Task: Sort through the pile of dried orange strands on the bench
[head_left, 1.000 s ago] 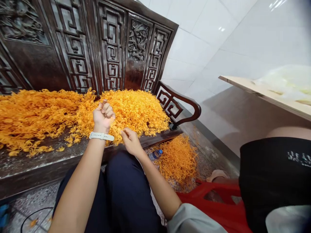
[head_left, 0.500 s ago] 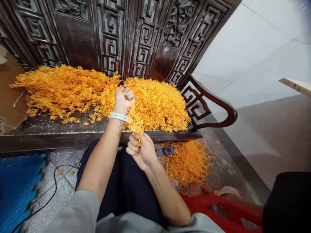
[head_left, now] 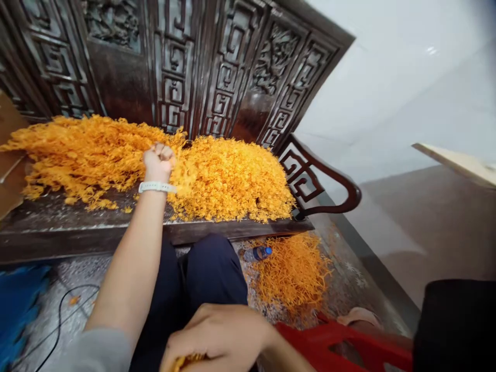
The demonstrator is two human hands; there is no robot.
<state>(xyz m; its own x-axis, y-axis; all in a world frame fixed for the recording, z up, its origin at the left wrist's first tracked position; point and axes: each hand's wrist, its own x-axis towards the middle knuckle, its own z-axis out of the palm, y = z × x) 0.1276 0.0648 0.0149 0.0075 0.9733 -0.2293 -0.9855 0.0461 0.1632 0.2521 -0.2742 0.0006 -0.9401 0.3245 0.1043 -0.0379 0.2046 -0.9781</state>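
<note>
My left hand (head_left: 158,161), with a white band at the wrist, is a closed fist over a big heap of orange plastic sprigs (head_left: 228,178) on a dark carved wooden bench (head_left: 96,230); what it grips blends into the heap. My right hand (head_left: 217,338) is low by my lap at the bottom edge, fingers curled round a small bunch of orange sprigs (head_left: 188,360). A flatter spread of the same orange pieces (head_left: 81,152) covers the bench's left part.
A second orange pile (head_left: 292,271) lies on the floor beside a small plastic bottle (head_left: 258,253). A red plastic chair (head_left: 349,341) stands at the lower right, near another person's dark clothing (head_left: 457,323). A black cable (head_left: 62,315) and blue mat (head_left: 19,305) lie at left. A pale board (head_left: 457,163) juts in at right.
My right hand has pulled a bunch of sprigs away from the left fist, down to my lap. My left fist moved back over the heap. The camera tilted slightly.
</note>
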